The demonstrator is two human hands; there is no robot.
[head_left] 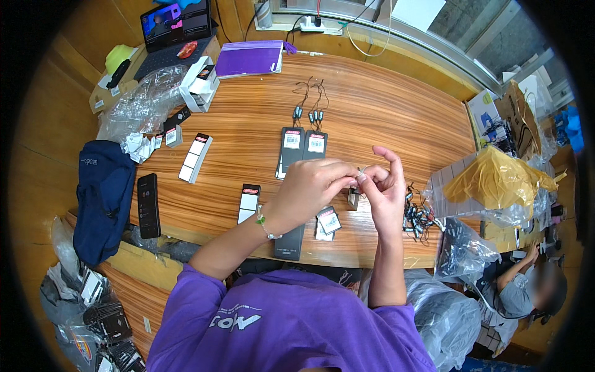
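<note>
My left hand [317, 183], with a beaded bracelet [266, 224] at its wrist, meets my right hand [385, 193] over the table. Thumbs and forefingers of both pinch together at one small pale thing, too small to make out. Other fingers of my right hand are raised. Just beneath the hands stands a small stack of labels [353, 199], with loose square labels [328, 220] nearer me. A long dark hang tag [287, 248] lies partly hidden under my left forearm. Beyond my hands lie dark hang tags [292, 141] with white labels and black strings [317, 99].
Bundled black strings [419, 214] lie right, beside a yellow plastic bag [496, 180]. Card stacks [194, 158], a phone [149, 206] and a navy bag [104, 201] are left. A laptop [176, 31] and purple folder [249, 59] stand behind. Another person [517, 291] sits far right.
</note>
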